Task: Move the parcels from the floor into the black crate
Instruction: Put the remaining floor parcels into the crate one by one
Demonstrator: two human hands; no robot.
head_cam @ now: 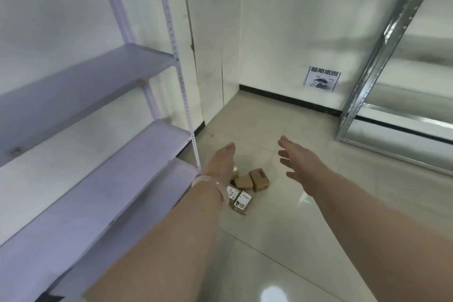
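Several small cardboard parcels (247, 185) lie in a loose heap on the tiled floor beside the foot of the white shelf. Two of them, the labelled parcels (241, 200), show white stickers with black writing. My left hand (221, 160) is stretched out above the left side of the heap with fingers straight, holding nothing; a pale bangle sits on that wrist. My right hand (296, 159) reaches forward to the right of the heap, fingers spread and empty. Both hands are well above the parcels. No black crate is in view.
A white metal shelf unit (103, 144) with bare boards runs along the left. A grey metal rack (382, 95) stands at the right. The white wall with a black skirting and a printed sign (322, 78) closes the far end. A cardboard piece (98, 292) lies at bottom left.
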